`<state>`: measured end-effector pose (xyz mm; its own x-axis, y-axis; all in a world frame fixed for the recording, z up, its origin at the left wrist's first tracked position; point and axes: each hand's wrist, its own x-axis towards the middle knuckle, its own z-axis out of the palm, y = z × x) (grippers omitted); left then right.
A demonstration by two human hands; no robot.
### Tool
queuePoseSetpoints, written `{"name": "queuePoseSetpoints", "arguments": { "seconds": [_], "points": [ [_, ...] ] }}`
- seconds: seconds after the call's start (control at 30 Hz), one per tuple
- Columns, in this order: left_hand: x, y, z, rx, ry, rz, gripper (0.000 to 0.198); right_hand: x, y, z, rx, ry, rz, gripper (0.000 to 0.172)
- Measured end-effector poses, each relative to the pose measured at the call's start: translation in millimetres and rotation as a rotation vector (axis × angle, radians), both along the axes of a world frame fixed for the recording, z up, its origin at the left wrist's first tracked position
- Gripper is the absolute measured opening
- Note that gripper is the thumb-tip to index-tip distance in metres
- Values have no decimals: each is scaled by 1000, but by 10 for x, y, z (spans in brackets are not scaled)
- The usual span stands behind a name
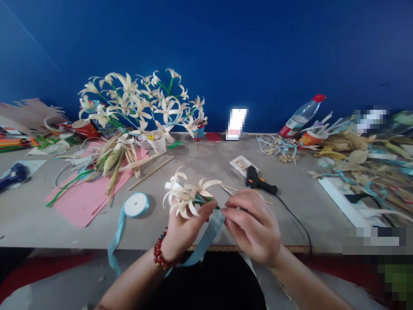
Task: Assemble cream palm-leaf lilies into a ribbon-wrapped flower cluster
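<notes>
My left hand (185, 230) is closed round the green stems of a small bunch of cream handmade flowers (183, 193), held over the table's front edge. A light blue ribbon (206, 239) runs across that hand and down towards my lap. My right hand (253, 224) pinches the ribbon at the stems, fingers pressed together. The ribbon's other end trails left to a white spool (136, 204) lying flat on the table.
A black glue gun (258, 181) with its cable lies just behind my right hand. Pink paper (80, 202) with husk strips lies left, a large flower bouquet (142, 103) stands behind. A plastic bottle (301, 115) and craft scraps crowd the right.
</notes>
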<state>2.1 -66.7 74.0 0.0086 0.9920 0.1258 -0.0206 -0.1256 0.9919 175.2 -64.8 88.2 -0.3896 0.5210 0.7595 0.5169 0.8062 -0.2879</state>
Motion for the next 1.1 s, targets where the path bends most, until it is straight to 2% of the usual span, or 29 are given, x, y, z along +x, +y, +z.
{"name": "queuePoseSetpoints", "arguments": {
  "seconds": [0.2, 0.4, 0.57, 0.7, 0.87, 1.1],
  "points": [
    [-27, 21, 68, 11, 68, -44, 13, 72, 24, -10, -222, 139, 85, 18],
    [-45, 51, 70, -60, 2, -123, 14, 95, 127, -167, -477, 347, 179, 2],
    [-67, 78, 58, -102, -112, -251, 15, 17, 147, -342, -766, 639, 331, 10],
    [-79, 73, 41, -121, -145, -285, 15, -102, 79, -429, -1045, 894, 415, 17],
    [-85, 56, 12, -142, -214, -350, 21, -239, -27, -416, -1363, 1151, 536, 23],
    [-134, 65, -10, -274, -303, -464, 27, -262, -58, -381, -1590, 1274, 572, 22]
  ]
}}
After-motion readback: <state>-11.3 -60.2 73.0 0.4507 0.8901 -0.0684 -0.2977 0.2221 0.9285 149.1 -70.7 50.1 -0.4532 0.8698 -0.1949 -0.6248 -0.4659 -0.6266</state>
